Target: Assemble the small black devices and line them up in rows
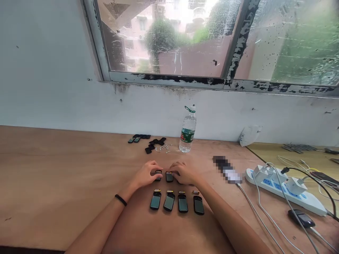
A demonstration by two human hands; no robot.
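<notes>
My left hand (146,174) is curled round a small black device with a screen (158,176), thumb and fingers at its sides. My right hand (183,173) rests with bent fingers at a similar small device (169,177), its thumb by the right edge. Part of another dark piece shows beneath the right palm. Nearer to me several more black devices with grey-green screens (168,202) lie in a row. Above each sits a small cylinder, silver and yellowish (170,191), too small to name surely.
Further back lie black pieces (156,141), small whitish bits (165,147) and more screened devices (137,139). A water bottle (188,131) stands by the wall. At right are a blurred-out phone-like object (228,171), a power strip (286,188), cables and a black device (301,218).
</notes>
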